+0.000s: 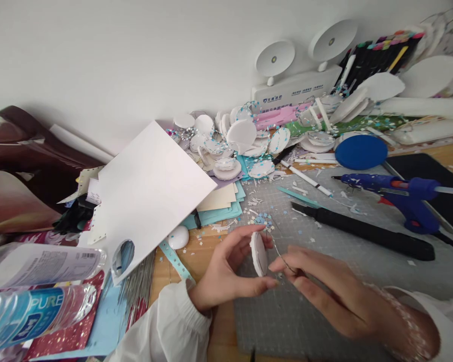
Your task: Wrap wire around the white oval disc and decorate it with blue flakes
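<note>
My left hand [226, 274] pinches a small white foam disc [258, 253] on edge between thumb and fingers, just above the grey cutting mat [324, 281]. My right hand [324, 291] is closed on a thin silvery wire [278, 253] that curves up to the disc's rim, where tiny blue bits cling. Both hands meet at the disc near the mat's front left.
A heap of white foam discs [234, 138] lies at the back. A blue glue gun [400, 193], a black craft knife [362, 229], a white pen [309, 178] and a blue round pad [360, 152] sit on the mat. A white sheet [147, 191] and plastic bottles [33, 286] lie left.
</note>
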A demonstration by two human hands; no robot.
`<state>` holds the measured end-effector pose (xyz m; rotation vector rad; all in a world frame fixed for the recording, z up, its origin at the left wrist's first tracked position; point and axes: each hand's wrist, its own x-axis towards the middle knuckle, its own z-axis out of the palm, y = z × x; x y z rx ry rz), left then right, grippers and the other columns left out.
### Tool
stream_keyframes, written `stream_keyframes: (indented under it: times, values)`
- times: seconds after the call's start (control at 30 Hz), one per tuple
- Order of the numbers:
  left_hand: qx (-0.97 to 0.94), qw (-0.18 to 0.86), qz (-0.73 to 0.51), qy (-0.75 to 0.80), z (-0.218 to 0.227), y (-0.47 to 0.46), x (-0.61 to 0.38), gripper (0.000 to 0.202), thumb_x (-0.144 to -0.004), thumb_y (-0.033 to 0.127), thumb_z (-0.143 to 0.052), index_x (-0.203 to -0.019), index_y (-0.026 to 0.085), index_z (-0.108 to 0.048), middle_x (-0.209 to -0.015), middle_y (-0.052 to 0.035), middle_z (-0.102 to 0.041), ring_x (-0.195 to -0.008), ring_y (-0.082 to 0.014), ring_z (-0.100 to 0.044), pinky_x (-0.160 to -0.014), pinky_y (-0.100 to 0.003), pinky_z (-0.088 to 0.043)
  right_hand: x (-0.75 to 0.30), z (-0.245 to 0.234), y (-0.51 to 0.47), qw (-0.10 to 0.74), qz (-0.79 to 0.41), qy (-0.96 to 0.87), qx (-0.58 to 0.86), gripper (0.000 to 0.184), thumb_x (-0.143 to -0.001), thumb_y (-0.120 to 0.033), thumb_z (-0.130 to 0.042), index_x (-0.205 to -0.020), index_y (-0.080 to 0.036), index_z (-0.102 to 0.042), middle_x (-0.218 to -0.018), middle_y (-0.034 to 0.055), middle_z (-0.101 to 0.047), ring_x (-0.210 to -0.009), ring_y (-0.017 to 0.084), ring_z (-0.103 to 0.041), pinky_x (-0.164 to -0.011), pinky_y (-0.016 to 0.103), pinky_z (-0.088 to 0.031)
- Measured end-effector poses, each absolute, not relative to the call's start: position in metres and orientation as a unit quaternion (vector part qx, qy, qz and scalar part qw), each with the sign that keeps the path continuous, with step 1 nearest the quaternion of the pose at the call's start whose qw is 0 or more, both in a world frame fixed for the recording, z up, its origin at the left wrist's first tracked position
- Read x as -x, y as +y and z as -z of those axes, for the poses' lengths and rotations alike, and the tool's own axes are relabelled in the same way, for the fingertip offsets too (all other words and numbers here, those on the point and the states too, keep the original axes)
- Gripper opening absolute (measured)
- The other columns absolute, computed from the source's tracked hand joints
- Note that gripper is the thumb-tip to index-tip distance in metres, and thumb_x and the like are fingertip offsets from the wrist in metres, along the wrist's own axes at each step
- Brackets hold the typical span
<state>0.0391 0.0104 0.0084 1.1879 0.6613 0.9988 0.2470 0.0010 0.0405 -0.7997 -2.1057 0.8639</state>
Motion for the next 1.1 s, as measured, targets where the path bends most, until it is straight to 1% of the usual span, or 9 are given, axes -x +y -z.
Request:
stream_keyframes:
  times: [0.07,0.2,0.27,0.57,0.7,0.8,0.9,1.0,1.1]
  values:
    - [-0.528,0.66,-0.448,0.292,-0.008,0.011,-0.039,0.076,-0.06,0.012,-0.087,-0.129,0.028,-0.058,-0.114,-0.0066,-0.066,-0.112,-0.0257,-0.06,-0.102,-0.044,-0.046,-0.247,-0.041,0.001,0.353,-0.336,-0.817,0.307,0.025,-0.092,-0.009,-0.041,-0.108,-0.023,-0.054,-0.088,0.0017,-0.069,-0.08,0.012,-0.066,-0.074,0.021,-0.052]
    - [-0.53,0.661,-0.451,0.28,-0.007,0.011,-0.041,0.079,-0.06,0.013,-0.088,-0.131,0.028,-0.058,-0.114,-0.0067,-0.066,-0.111,-0.0249,-0.061,-0.102,-0.043,-0.046,-0.245,-0.041,0.002,0.342,-0.342,-0.821,0.304,0.018,-0.092,-0.009,-0.042,-0.085,-0.022,-0.052,-0.072,-0.0008,-0.06,-0.065,0.011,-0.057,-0.062,0.02,-0.048]
    - [-0.53,0.666,-0.442,0.282,-0.007,0.01,-0.041,0.081,-0.06,0.013,-0.088,-0.133,0.028,-0.056,-0.116,-0.0076,-0.066,-0.111,-0.0249,-0.061,-0.102,-0.043,-0.047,-0.245,-0.041,0.002,0.342,-0.332,-0.826,0.3,0.019,-0.092,-0.009,-0.041,-0.081,-0.022,-0.051,-0.068,-0.0011,-0.058,-0.062,0.011,-0.054,-0.059,0.021,-0.046]
    - [-0.483,0.732,-0.393,0.276,-0.012,0.009,-0.04,0.08,-0.059,0.009,-0.087,-0.131,0.026,-0.059,-0.115,-0.0089,-0.068,-0.111,-0.0266,-0.063,-0.101,-0.043,-0.047,-0.244,-0.034,-0.001,0.38,-0.239,-0.852,0.27,0.019,-0.091,-0.008,-0.042,-0.091,-0.022,-0.056,-0.069,0.0016,-0.064,-0.065,0.015,-0.059,-0.065,0.026,-0.049]
    - [-0.457,0.751,-0.394,0.267,-0.014,0.01,-0.041,0.078,-0.059,0.009,-0.087,-0.129,0.026,-0.06,-0.113,-0.0085,-0.069,-0.109,-0.0247,-0.064,-0.099,-0.04,-0.048,-0.243,-0.03,0.001,0.359,-0.237,-0.866,0.256,0.018,-0.093,-0.009,-0.04,-0.094,-0.021,-0.054,-0.074,0.0022,-0.065,-0.068,0.015,-0.061,-0.068,0.026,-0.049]
    - [-0.433,0.755,-0.399,0.288,-0.016,0.012,-0.04,0.073,-0.061,0.015,-0.088,-0.128,0.026,-0.061,-0.112,-0.0078,-0.069,-0.106,-0.0242,-0.065,-0.095,-0.039,-0.05,-0.246,-0.03,0.002,0.347,-0.262,-0.859,0.269,0.016,-0.095,-0.015,-0.041,-0.101,-0.022,-0.054,-0.073,0.0006,-0.063,-0.067,0.014,-0.06,-0.067,0.025,-0.049]
    - [-0.408,0.755,-0.411,0.307,-0.017,0.014,-0.036,0.07,-0.064,0.026,-0.087,-0.129,0.025,-0.06,-0.113,-0.0088,-0.069,-0.105,-0.026,-0.065,-0.092,-0.039,-0.05,-0.251,-0.03,0.002,0.371,-0.264,-0.851,0.263,0.017,-0.096,-0.023,-0.043,-0.109,-0.021,-0.054,-0.072,0.0005,-0.06,-0.067,0.014,-0.058,-0.068,0.026,-0.05]
    - [-0.384,0.762,-0.421,0.307,-0.019,0.015,-0.034,0.068,-0.068,0.031,-0.084,-0.13,0.024,-0.059,-0.114,-0.009,-0.07,-0.104,-0.0256,-0.066,-0.092,-0.038,-0.049,-0.252,-0.03,0.002,0.399,-0.219,-0.857,0.242,0.021,-0.097,-0.018,-0.04,-0.113,-0.019,-0.054,-0.08,0.0035,-0.064,-0.073,0.014,-0.059,-0.073,0.027,-0.05]
    - [-0.353,0.788,-0.411,0.293,-0.021,0.015,-0.035,0.064,-0.068,0.031,-0.083,-0.128,0.021,-0.061,-0.111,-0.0106,-0.071,-0.099,-0.0246,-0.067,-0.089,-0.036,-0.05,-0.249,-0.03,0.003,0.394,-0.179,-0.869,0.241,0.024,-0.097,-0.015,-0.038,-0.114,-0.018,-0.056,-0.077,0.003,-0.064,-0.069,0.014,-0.056,-0.07,0.028,-0.048]
